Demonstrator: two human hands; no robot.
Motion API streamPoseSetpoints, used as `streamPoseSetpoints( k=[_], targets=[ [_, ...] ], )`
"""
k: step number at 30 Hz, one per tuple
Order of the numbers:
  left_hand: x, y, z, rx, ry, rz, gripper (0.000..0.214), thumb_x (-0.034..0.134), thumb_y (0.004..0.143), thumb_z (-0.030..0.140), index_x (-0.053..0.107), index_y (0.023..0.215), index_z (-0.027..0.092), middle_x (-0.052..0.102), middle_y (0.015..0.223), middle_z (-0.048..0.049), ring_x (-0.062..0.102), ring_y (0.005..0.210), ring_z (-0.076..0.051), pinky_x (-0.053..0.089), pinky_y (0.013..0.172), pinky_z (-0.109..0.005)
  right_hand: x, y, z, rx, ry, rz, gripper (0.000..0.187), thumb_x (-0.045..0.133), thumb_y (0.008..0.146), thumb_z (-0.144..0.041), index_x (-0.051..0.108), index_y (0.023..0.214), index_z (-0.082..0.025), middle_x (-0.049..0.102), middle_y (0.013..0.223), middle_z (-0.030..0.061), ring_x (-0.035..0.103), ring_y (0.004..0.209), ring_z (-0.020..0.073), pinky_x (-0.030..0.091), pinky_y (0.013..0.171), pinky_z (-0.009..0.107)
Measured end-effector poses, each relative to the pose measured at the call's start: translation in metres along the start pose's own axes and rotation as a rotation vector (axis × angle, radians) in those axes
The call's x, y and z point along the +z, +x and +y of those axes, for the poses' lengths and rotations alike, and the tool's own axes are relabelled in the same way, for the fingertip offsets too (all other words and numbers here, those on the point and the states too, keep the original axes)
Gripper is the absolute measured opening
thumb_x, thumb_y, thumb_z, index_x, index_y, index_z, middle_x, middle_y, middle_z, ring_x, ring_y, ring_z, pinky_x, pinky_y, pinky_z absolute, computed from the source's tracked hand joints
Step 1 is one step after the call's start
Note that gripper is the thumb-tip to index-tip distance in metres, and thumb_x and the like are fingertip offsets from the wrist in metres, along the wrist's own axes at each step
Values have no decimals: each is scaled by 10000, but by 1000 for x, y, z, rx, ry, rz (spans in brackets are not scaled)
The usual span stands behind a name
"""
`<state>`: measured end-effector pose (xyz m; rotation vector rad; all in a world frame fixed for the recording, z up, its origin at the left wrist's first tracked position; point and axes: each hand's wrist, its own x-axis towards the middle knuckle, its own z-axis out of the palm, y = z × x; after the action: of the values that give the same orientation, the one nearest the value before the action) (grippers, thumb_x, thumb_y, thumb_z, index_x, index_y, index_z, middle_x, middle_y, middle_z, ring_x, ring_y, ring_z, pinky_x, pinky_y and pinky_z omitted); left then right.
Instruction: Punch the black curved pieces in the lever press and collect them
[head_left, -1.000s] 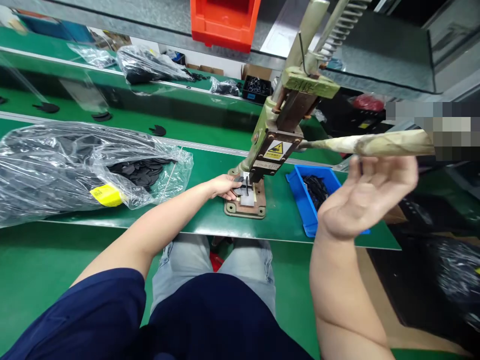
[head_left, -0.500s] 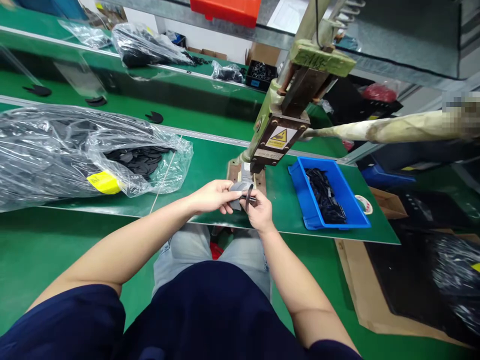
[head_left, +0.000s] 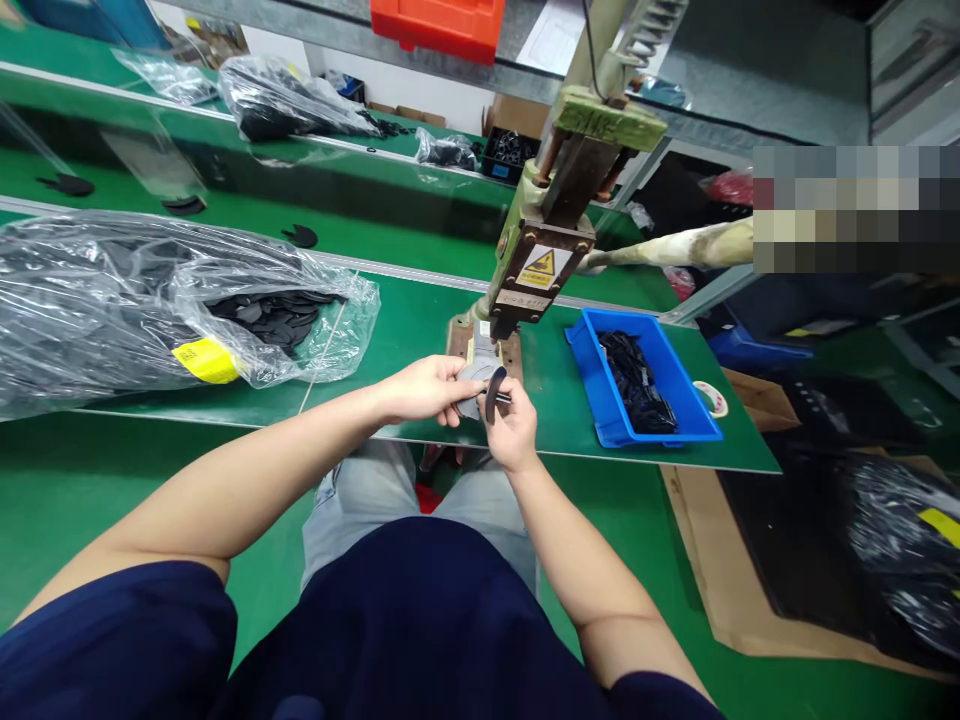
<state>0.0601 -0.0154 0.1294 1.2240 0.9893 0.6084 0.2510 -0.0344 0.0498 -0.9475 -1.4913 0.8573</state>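
Note:
My left hand (head_left: 433,388) pinches a flat, dark grey rounded piece (head_left: 471,402) between thumb and fingers. Close beside it, my right hand (head_left: 513,428) is closed on a curved black strip (head_left: 494,394), which stands up from the fingers. A short dark rod-like part, its kind unclear, also shows at the right fingertips. Both hands meet just in front of the base of a green hand press (head_left: 541,265) with a yellow warning label. Where the two pieces touch is partly hidden by my fingers.
Right of the press stands a blue bin (head_left: 643,385) of black parts, with a tape roll (head_left: 711,399) beside it. A large clear plastic bag (head_left: 135,320) of black flat pieces lies on the left. The press's long lever (head_left: 682,246) reaches out to the right.
The view has shifted slightly, so the bench and press sit a little further left. The black strip has turned to show more of its broad face. Both hands keep their grip.

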Motion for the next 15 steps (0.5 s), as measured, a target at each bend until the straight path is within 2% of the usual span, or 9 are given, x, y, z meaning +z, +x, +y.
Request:
streamPoseSetpoints(
  k=[3, 7, 13, 15],
  targets=[
    [4, -5, 5, 42, 90, 33, 358, 810, 915, 494, 654, 904, 171, 708, 651, -16, 699, 514, -146, 537, 480, -204, -4, -2, 1, -12, -15, -4, 195, 718, 939, -438, 681, 985, -252, 713, 929, 16, 675, 827, 151, 591, 782, 323],
    [9, -10, 9, 32, 60, 40, 373, 826, 893, 507, 659, 909, 174, 715, 663, -17, 693, 508, -143, 539, 477, -206, -7, -4, -1, -40, -48, -8, 212, 700, 944, -451, 683, 994, -245, 718, 948, 35, 678, 843, 171, 596, 774, 343],
    [1, -6, 4, -94, -155, -113, 502, 889, 781, 602, 667, 886, 164, 694, 630, -25, 655, 461, -137, 545, 473, -228, -5, -7, -4, -99, -108, -14, 154, 626, 991, -401, 649, 1049, -260, 722, 999, 48, 687, 871, 178, 601, 813, 357],
    [-6, -3, 3, -103, -141, -102, 508, 898, 766, 600, 659, 884, 168, 686, 628, -19, 659, 467, -138, 523, 458, -216, -6, -5, -7, -120, -152, -46, 137, 610, 1001, -374, 653, 1073, -265, 731, 991, 45, 689, 864, 177, 594, 827, 360]
  ],
)
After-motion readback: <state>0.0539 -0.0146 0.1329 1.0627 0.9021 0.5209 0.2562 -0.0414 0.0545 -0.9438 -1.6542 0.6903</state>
